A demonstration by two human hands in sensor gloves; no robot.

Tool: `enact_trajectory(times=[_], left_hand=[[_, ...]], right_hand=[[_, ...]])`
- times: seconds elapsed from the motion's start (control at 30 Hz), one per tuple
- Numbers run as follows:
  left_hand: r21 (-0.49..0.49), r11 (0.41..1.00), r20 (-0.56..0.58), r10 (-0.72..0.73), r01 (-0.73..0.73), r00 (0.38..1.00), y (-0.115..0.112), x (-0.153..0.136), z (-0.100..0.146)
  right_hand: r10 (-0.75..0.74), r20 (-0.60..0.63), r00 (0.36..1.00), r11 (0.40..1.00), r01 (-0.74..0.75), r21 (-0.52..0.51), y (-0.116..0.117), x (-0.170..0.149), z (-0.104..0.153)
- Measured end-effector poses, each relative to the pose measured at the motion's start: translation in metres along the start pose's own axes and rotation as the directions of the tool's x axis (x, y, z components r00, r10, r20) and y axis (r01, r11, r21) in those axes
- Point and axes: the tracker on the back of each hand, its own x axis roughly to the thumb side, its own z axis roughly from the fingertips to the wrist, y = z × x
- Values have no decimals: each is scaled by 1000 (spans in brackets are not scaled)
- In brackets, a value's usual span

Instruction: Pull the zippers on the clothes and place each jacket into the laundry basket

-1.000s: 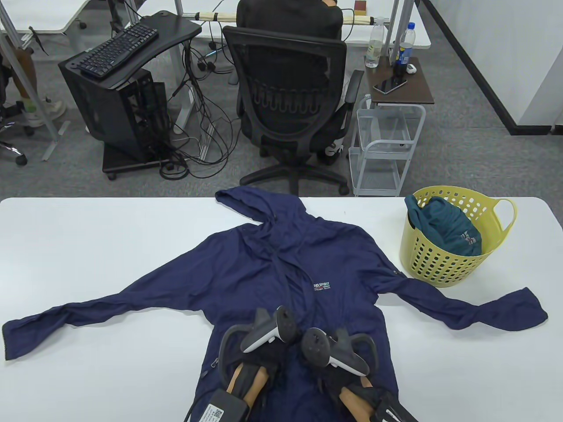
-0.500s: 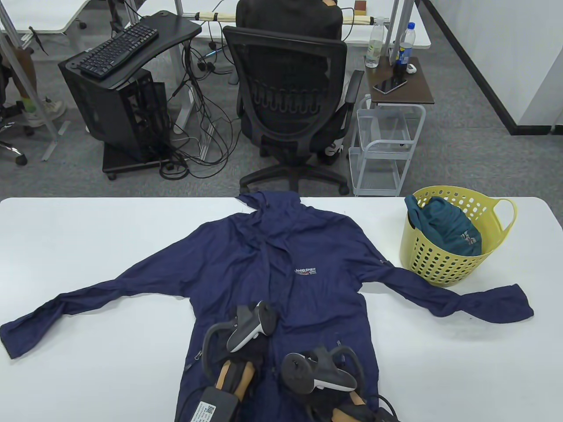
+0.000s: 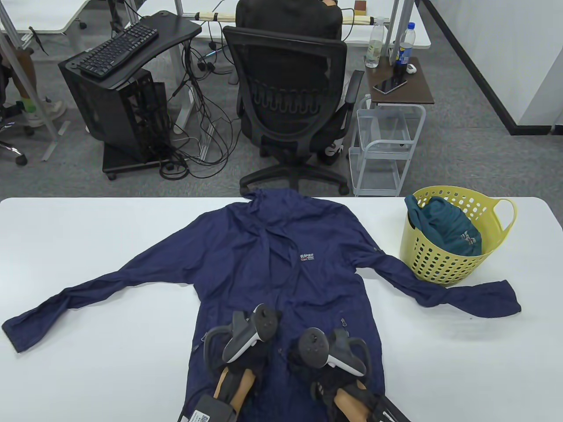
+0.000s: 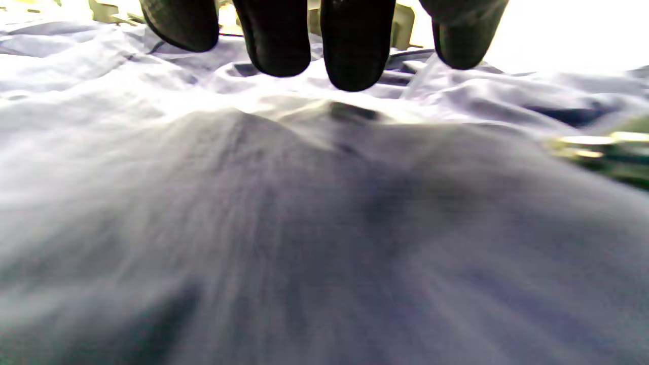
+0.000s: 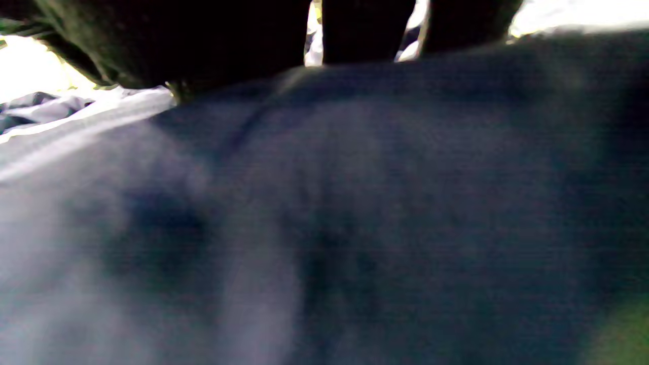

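One white rectangular table, bearing all task items. Navy blue hooded nylon jacket spread flat, front up, sleeves out to both sides, hood at the far edge. Yellow perforated plastic laundry basket at the right sleeve, holding a teal garment. Left hand and right hand on the lower front panel; left fingers extended, slightly apart; right finger state: cannot tell.

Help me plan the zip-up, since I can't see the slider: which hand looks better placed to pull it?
Probably the left hand: it lies nearer the navy jacket's centre front line, its fingers straight over the cloth. The right hand sits further off, by the pocket. Slider hidden, so only a guess.
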Motion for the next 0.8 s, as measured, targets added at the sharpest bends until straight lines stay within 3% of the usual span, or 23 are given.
enact_trajectory(times=[0.2,0.47,0.8], left_hand=[[-214,975,34,-58,63,998,-21,15,-6],[-224,973,-29,-60,52,998,-23,10,-15],[-196,980,-116,-47,24,992,-25,-17,-26]], right_hand=[[-15,-41,999,999,13,-44,-3,-13,-7],[71,24,997,994,-69,-88,-3,2,2],[218,211,953,975,-206,-79,0,44,29]])
